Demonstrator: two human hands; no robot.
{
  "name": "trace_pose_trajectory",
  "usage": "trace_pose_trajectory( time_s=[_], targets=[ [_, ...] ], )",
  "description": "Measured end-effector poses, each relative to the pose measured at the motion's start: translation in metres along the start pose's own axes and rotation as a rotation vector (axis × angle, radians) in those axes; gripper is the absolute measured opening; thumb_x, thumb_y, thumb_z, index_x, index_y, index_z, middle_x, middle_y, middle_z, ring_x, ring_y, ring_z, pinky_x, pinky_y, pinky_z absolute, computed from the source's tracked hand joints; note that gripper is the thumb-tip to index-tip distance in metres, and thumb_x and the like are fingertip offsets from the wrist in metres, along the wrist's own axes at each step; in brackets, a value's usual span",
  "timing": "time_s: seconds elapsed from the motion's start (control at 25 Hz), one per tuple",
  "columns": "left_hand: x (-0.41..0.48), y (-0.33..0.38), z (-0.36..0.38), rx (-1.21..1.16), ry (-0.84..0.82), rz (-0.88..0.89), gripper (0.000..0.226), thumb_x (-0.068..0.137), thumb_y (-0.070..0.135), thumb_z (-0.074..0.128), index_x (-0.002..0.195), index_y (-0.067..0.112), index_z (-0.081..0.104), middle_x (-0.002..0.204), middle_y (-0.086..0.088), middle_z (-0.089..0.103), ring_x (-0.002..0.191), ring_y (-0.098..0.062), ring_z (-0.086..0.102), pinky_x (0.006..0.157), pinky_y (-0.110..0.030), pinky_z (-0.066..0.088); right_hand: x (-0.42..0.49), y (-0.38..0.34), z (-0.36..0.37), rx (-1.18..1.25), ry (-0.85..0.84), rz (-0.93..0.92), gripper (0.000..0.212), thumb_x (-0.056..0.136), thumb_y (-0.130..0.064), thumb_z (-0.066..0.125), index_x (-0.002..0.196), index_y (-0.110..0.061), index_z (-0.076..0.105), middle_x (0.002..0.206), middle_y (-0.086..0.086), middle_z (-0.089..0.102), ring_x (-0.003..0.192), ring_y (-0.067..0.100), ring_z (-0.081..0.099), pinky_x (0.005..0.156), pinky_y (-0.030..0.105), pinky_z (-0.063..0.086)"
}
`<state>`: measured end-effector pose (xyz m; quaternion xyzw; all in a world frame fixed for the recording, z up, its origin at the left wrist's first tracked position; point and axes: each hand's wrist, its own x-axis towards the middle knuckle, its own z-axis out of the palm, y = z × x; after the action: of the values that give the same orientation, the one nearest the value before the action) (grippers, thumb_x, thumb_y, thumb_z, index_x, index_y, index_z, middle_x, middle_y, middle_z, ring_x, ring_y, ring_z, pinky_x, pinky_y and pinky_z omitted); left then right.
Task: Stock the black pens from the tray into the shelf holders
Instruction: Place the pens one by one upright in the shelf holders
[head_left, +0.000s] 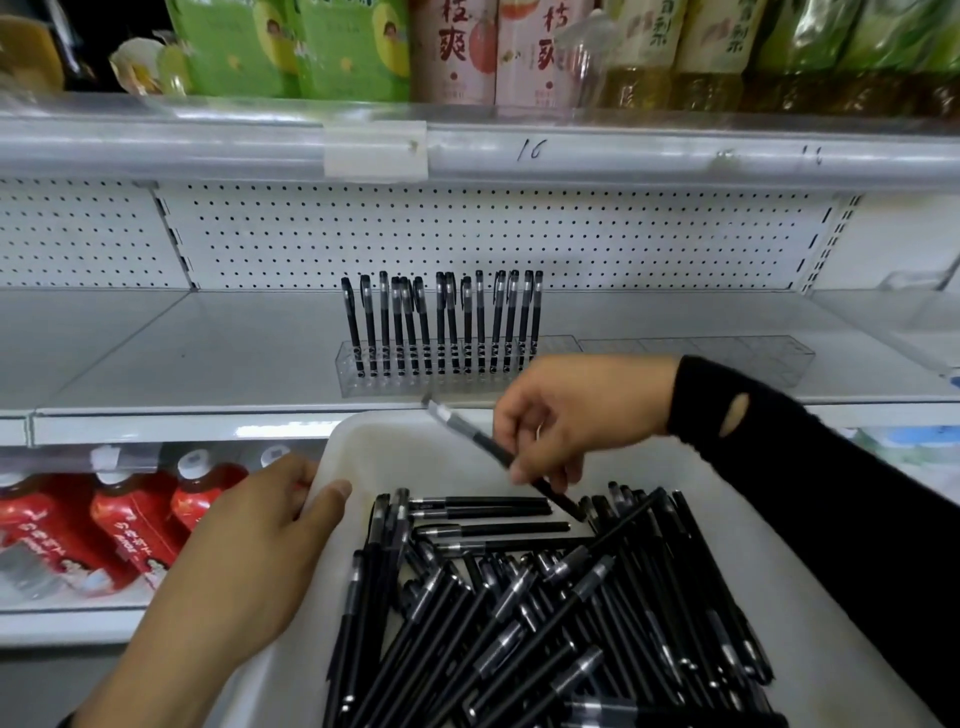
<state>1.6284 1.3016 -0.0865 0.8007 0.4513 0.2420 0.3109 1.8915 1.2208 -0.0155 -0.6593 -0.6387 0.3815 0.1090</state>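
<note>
Obs: right hand (576, 415) pinches one pen (498, 452) mid-barrel, cap toward 10 o'clock, above tray (415, 447). Left hand (270, 540) grips its rim at 9 o'clock. Judged light, stiff, slick: keep the mid-barrel hold. Holder (441, 379) at 12 o'clock.

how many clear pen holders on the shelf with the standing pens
2. The centre holder carries the upright black pens; an empty holder sits just right of it, beyond the right hand. A blurred clear item far right could be another.
</note>
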Motion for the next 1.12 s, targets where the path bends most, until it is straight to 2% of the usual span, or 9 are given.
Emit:
trace_pose_trajectory(
  time_s=[0.12,0.28,0.4,0.48,0.6,0.76,0.84,1.0,1.12],
  targets=[
    [-0.001,0.001,0.0,0.013,0.006,0.001,0.02,0.095,0.04,0.054,0.083,0.027,0.063,0.066,0.007,0.07,0.063,-0.006,0.063,0.057,-0.029,0.042,-0.01,0.013,-0.034,0.184,0.214,-0.066,0.013,0.086,-0.009,0.072,0.096,-0.002,0.068,0.083,0.011,0.075,0.068,0.016,0.07,0.062,0.024,0.056],
    [-0.001,0.003,0.0,0.024,0.002,-0.014,0.021,0.095,0.04,0.054,0.082,0.027,0.063,0.064,0.007,0.07,0.059,-0.005,0.062,0.054,-0.029,0.041,0.002,0.046,-0.062,0.345,0.589,0.016,0.015,0.086,-0.012,0.074,0.098,-0.004,0.07,0.091,0.015,0.075,0.079,0.021,0.073,0.078,0.031,0.061],
    [0.0,0.003,-0.001,0.017,-0.006,-0.019,0.022,0.095,0.04,0.054,0.081,0.025,0.063,0.065,0.007,0.07,0.058,-0.007,0.062,0.056,-0.03,0.043,0.031,0.077,-0.069,0.379,0.949,0.12,0.006,0.086,-0.01,0.076,0.089,-0.009,0.07,0.091,0.015,0.076,0.081,0.023,0.075,0.082,0.037,0.062],
    [0.0,0.003,0.0,0.012,-0.011,-0.019,0.023,0.095,0.04,0.053,0.081,0.026,0.063,0.065,0.008,0.07,0.058,-0.006,0.062,0.056,-0.03,0.043,0.051,0.093,-0.074,0.35,1.091,0.188,0.011,0.085,-0.01,0.076,0.077,-0.013,0.07,0.085,0.014,0.076,0.078,0.025,0.075,0.082,0.042,0.062],
    [0.0,0.004,-0.001,-0.001,-0.019,-0.028,0.023,0.096,0.04,0.052,0.082,0.025,0.062,0.063,0.01,0.07,0.058,-0.003,0.061,0.055,-0.03,0.041,0.07,0.102,-0.081,0.079,1.067,0.351,0.01,0.089,-0.018,0.071,0.083,-0.011,0.074,0.085,0.009,0.076,0.084,0.026,0.074,0.087,0.042,0.059],
    [0.001,0.004,-0.001,0.004,-0.02,-0.028,0.021,0.096,0.039,0.053,0.082,0.025,0.061,0.061,0.014,0.068,0.059,0.002,0.06,0.054,-0.029,0.038,0.084,0.104,-0.083,-0.013,1.07,0.38,0.016,0.092,-0.017,0.065,0.098,-0.006,0.076,0.092,0.01,0.077,0.089,0.027,0.073,0.091,0.039,0.056],
    [0.002,0.004,0.0,0.007,-0.02,-0.031,0.021,0.096,0.04,0.052,0.083,0.026,0.062,0.063,0.014,0.069,0.06,0.002,0.061,0.055,-0.029,0.039,0.089,0.104,-0.082,-0.067,1.042,0.382,0.016,0.092,-0.018,0.065,0.096,-0.007,0.076,0.093,0.009,0.077,0.089,0.027,0.073,0.09,0.038,0.056],
    [0.003,0.003,0.0,0.012,-0.036,-0.038,0.022,0.096,0.042,0.051,0.084,0.027,0.062,0.065,0.011,0.071,0.06,0.0,0.062,0.057,-0.03,0.043,0.096,0.109,-0.078,-0.11,0.982,0.371,0.012,0.089,-0.018,0.068,0.08,-0.011,0.07,0.089,0.011,0.076,0.087,0.028,0.072,0.087,0.038,0.058],
    [0.002,0.003,0.0,0.002,-0.036,-0.031,0.021,0.096,0.041,0.051,0.084,0.027,0.062,0.067,0.013,0.071,0.062,0.001,0.062,0.057,-0.03,0.042,0.099,0.111,-0.075,-0.135,0.949,0.372,0.014,0.089,-0.019,0.068,0.083,-0.007,0.072,0.087,0.011,0.075,0.086,0.029,0.072,0.086,0.038,0.058]
  ],
)
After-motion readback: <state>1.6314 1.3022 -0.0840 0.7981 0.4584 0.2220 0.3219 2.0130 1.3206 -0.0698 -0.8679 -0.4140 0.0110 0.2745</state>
